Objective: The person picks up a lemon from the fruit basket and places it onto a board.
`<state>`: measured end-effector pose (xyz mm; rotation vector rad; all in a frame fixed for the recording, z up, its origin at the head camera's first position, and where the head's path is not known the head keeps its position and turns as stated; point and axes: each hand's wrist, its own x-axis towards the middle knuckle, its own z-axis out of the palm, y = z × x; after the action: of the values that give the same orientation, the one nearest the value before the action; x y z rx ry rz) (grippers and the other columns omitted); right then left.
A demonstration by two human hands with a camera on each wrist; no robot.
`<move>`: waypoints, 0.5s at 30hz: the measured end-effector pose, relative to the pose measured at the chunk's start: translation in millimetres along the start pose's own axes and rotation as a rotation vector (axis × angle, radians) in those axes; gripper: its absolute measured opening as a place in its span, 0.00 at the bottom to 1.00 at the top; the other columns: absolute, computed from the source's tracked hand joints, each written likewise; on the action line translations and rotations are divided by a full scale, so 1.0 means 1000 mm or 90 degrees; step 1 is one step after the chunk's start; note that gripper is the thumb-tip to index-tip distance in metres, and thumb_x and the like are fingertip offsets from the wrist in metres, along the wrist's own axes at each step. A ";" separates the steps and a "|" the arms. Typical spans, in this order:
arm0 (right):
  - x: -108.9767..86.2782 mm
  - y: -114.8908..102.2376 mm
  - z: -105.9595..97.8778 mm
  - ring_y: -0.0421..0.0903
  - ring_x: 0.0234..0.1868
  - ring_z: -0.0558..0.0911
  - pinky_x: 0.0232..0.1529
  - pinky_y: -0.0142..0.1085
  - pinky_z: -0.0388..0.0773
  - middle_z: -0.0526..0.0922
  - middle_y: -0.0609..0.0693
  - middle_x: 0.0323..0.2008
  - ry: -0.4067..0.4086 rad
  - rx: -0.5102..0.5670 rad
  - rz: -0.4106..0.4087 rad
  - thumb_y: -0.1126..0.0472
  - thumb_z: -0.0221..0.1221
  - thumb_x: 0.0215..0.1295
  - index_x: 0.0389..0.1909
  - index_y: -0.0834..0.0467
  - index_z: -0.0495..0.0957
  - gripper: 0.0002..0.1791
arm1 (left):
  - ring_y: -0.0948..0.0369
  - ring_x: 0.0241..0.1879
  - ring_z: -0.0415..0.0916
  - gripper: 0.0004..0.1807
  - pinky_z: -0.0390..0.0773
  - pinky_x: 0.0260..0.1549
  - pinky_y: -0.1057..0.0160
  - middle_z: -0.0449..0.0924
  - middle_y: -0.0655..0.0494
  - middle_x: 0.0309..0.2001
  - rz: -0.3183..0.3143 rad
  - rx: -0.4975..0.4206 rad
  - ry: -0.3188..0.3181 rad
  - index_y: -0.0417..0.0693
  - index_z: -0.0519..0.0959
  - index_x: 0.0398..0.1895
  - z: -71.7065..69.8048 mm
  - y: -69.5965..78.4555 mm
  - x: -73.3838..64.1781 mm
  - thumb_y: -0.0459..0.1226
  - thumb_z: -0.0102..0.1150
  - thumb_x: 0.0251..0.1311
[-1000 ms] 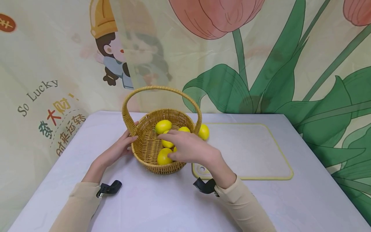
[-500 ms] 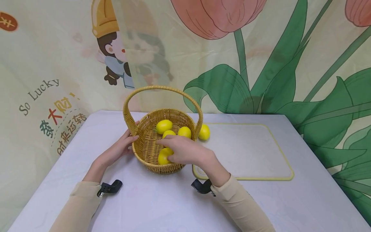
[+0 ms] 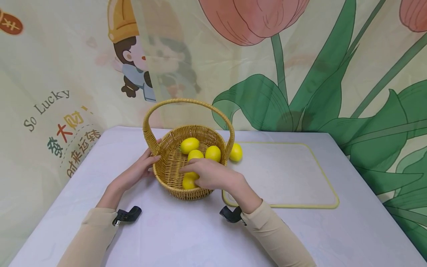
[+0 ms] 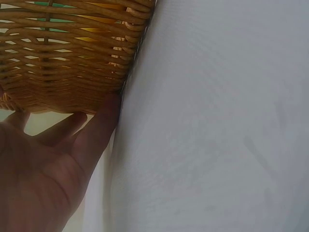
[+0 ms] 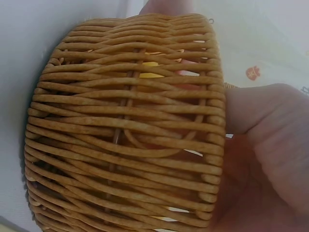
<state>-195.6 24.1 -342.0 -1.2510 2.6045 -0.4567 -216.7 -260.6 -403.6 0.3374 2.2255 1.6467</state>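
Note:
A wicker basket [image 3: 190, 194] with a tall arched handle stands on the table, holding several yellow lemons [image 3: 190, 144]. My left hand [image 3: 136, 172] grips the basket's left side, thumb near the rim. In the left wrist view its fingers [image 4: 99, 125] bear against the woven wall close to the tablecloth. Over the basket's right rim my right hand [image 3: 215, 174] dips inside, thumb and fingers about a lemon [image 3: 192, 174] that the hand mostly covers. Another lemon [image 3: 188, 183] lies below it. The right fingertips are largely hidden by the basket wall in the right wrist view.
A pale cutting board [image 3: 283, 174] with a yellow-green edge lies flat to the right of the basket. One lemon [image 3: 236, 152] sits outside the basket, at the board's back left corner. A printed curtain [image 3: 253, 66] hangs behind the white-covered table [image 3: 173, 237].
My right hand has shifted slightly left and its index finger has come lower into the basket, uncovering more of the lemons behind it. The left hand stays on the basket.

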 end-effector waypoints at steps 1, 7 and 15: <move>0.000 0.001 0.000 0.39 0.56 0.77 0.58 0.32 0.76 0.80 0.44 0.59 -0.003 0.002 0.001 0.75 0.57 0.59 0.65 0.49 0.76 0.33 | 0.38 0.77 0.48 0.37 0.60 0.68 0.33 0.33 0.47 0.81 -0.001 0.001 0.002 0.77 0.34 0.79 0.000 0.000 0.000 0.54 0.39 0.76; 0.001 0.003 0.001 0.40 0.57 0.77 0.61 0.34 0.76 0.80 0.43 0.59 -0.016 0.021 0.005 0.75 0.57 0.60 0.62 0.49 0.78 0.30 | 0.36 0.77 0.46 0.37 0.58 0.68 0.32 0.34 0.48 0.82 -0.015 0.011 0.014 0.76 0.33 0.79 0.000 0.001 0.001 0.53 0.39 0.76; 0.005 0.005 0.006 0.40 0.59 0.77 0.60 0.34 0.76 0.80 0.44 0.60 -0.005 0.011 0.027 0.70 0.60 0.64 0.64 0.48 0.77 0.28 | 0.37 0.77 0.47 0.37 0.58 0.69 0.33 0.33 0.48 0.82 -0.015 0.009 0.014 0.77 0.33 0.79 0.001 0.001 0.001 0.53 0.39 0.76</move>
<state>-200.4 22.1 -350.1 -1.1872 2.6101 -0.4651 -217.6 -259.2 -402.9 0.2979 2.2487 1.6316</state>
